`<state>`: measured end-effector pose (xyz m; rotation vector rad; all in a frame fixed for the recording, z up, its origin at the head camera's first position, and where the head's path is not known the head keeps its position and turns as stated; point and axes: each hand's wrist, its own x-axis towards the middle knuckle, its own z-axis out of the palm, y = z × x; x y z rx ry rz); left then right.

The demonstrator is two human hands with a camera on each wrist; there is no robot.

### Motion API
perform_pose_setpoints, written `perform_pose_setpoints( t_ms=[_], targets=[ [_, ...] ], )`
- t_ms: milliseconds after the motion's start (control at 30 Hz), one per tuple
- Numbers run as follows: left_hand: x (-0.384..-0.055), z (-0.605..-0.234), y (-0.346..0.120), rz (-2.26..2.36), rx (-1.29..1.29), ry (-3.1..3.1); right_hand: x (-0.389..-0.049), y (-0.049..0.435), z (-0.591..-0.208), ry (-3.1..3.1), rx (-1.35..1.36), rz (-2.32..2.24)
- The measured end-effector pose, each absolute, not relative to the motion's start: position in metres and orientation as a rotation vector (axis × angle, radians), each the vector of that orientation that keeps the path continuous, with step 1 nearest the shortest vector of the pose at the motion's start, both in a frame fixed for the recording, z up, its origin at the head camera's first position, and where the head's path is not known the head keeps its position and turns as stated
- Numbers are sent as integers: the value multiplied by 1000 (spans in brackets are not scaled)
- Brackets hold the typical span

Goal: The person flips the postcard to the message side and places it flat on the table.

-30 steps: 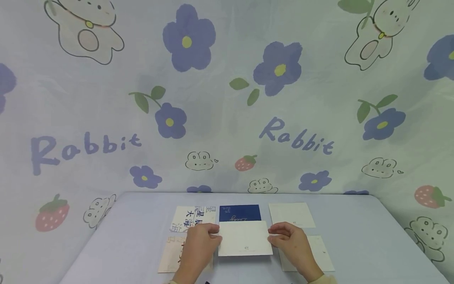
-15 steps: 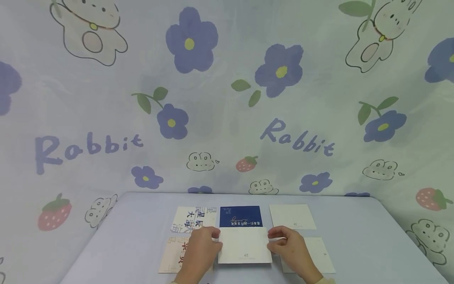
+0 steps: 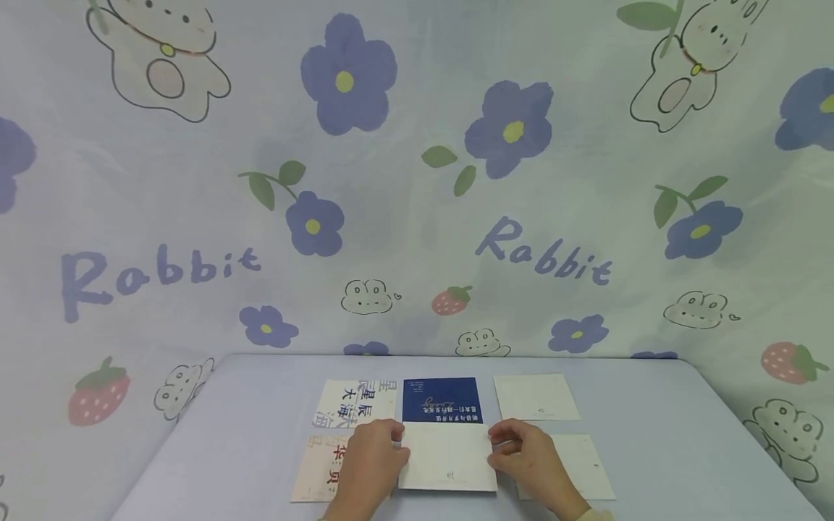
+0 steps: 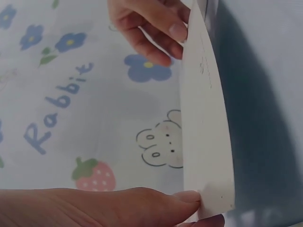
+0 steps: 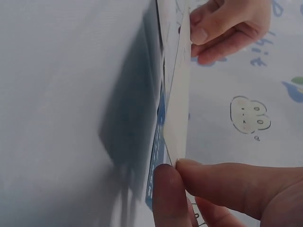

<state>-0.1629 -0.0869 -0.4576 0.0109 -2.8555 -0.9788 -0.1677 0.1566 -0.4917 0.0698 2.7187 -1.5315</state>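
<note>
Between my two hands is a cream card (image 3: 448,456) with a small mark near its lower edge. My left hand (image 3: 370,463) pinches its left edge, and the thumb (image 4: 175,204) lies across the card's face in the left wrist view. The opposite edge is pinched by my right hand (image 3: 531,459), thumb and fingertips meeting there in the right wrist view. The card is raised, casting a shadow (image 5: 130,113) on the tabletop. Just behind it lies a navy blue card (image 3: 439,398) with light lettering, its near edge up against the held card in the head view.
On the left lie a white card (image 3: 342,398) with blue characters and a beige card (image 3: 313,470) with red ones, partly behind my left hand. Two cream cards lie on the right, a far card (image 3: 537,396) and a near card (image 3: 586,467). Patterned cloth (image 3: 417,181) hangs behind.
Both hands have brought the cream card down and nearer to me. More of the navy card and its lettering shows now. The other cards have stayed put.
</note>
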Motion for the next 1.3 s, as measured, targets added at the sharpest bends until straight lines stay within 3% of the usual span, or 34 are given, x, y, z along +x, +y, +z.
perform_pose_setpoints(
  t_ms=[1300],
  targets=[
    [-159, -475, -74, -760, -91, -2894, -167, 159, -498, 2787, -114, -1320]
  ],
)
